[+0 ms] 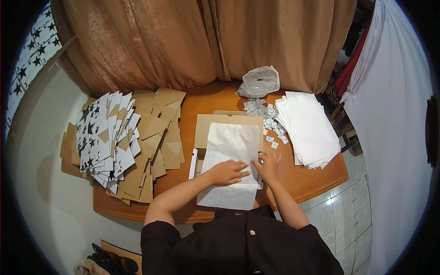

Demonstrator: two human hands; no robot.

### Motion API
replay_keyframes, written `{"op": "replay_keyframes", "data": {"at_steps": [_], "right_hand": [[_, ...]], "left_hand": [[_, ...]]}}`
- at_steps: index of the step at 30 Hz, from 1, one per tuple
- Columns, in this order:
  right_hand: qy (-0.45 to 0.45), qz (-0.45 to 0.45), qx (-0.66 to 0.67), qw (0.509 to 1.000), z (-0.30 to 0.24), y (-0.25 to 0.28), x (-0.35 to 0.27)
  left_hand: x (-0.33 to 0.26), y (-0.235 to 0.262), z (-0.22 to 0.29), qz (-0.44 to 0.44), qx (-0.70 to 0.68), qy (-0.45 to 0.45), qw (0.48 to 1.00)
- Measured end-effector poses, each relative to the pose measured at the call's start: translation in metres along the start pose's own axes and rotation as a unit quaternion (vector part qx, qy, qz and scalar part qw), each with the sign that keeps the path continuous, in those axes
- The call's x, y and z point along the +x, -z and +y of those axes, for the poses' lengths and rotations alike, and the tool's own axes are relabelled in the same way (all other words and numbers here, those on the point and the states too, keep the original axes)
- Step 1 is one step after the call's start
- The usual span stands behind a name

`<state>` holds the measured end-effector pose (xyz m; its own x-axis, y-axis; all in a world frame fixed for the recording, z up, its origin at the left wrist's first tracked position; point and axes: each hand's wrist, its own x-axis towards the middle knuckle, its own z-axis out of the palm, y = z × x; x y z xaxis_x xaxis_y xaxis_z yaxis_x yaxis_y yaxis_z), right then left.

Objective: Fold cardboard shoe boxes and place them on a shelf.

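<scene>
A: As the left hand lies flat and open on the sheet, where is it?
B: Mid-table, over cardboard; right hand pinches its edge, fingers curled

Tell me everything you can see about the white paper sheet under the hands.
The sheet is white, thin, slightly creased tissue-like paper, lying flat and lengthwise in front of the person. Its far part rests on a flat brown cardboard piece; its near end reaches the table edge. The left hand presses flat on its middle, and the right hand touches its right edge with the fingertips. It looks whole, not torn.
</scene>
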<state>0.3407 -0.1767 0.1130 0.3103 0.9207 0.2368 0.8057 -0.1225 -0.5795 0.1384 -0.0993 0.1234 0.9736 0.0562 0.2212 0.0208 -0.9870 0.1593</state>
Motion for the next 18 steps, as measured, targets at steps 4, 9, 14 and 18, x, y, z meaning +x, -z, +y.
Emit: {"op": "replay_keyframes", "data": {"at_steps": [4, 9, 14, 18], "right_hand": [[0.003, 0.107, 0.015, 0.994, 0.002, -0.004, 0.002], [-0.044, 0.106, 0.107, 0.988, 0.027, 0.001, 0.007], [-0.113, 0.087, 0.152, 0.978, 0.079, -0.015, 0.007], [-0.176, 0.053, 0.124, 0.975, 0.094, -0.017, 0.015]], "left_hand": [[0.001, -0.03, -0.02, -0.107, -0.048, 0.028, 0.993], [0.001, -0.06, -0.042, -0.163, -0.087, 0.058, 0.981], [-0.002, -0.082, -0.04, -0.258, -0.091, 0.115, 0.955], [-0.002, -0.068, -0.038, -0.25, -0.118, 0.106, 0.955]]}}
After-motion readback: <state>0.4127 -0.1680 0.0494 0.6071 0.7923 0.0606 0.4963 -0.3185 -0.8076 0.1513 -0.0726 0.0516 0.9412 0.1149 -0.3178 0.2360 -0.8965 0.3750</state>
